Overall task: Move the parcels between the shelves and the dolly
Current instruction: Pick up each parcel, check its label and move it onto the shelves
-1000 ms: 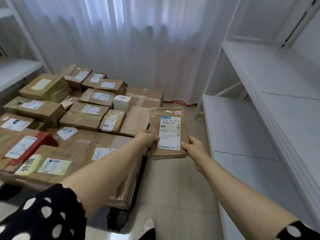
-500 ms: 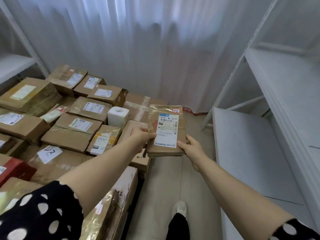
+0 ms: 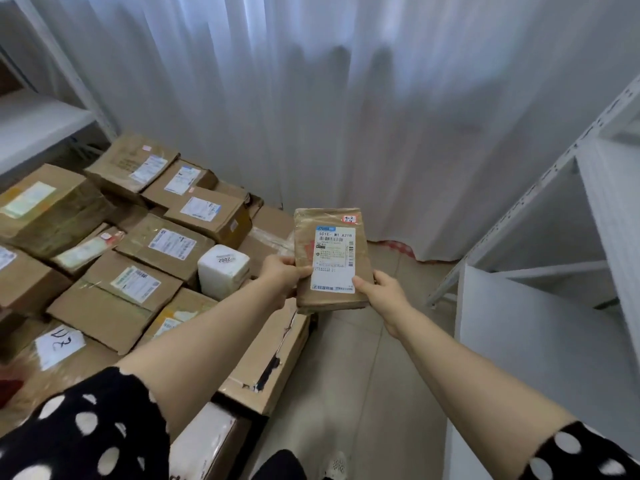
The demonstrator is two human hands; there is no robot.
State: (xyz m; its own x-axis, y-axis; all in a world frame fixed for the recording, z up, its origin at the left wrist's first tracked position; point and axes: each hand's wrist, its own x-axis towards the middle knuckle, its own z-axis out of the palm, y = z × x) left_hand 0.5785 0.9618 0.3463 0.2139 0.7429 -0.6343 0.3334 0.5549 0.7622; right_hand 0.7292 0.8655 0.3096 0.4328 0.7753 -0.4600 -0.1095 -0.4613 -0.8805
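A flat brown parcel (image 3: 330,237) with a white shipping label and a small red sticker is held upright in the air over the floor gap. My left hand (image 3: 282,271) grips its left edge, thumb on the front. My right hand (image 3: 384,294) grips its lower right corner, thumb on the label. To the left, several brown cardboard parcels (image 3: 166,244) and a small white box (image 3: 223,270) lie stacked in a pile; the dolly beneath them is hidden. White shelves (image 3: 540,344) stand at the right.
A white curtain (image 3: 311,98) hangs across the back. Another white shelf (image 3: 38,119) stands at the far left. Tiled floor (image 3: 349,375) runs between the parcel pile and the right shelves, with my shoe (image 3: 334,465) at the bottom.
The view has moved forward and turned right. The parcel, still held in both hands, has risen and swung toward the right shelves.
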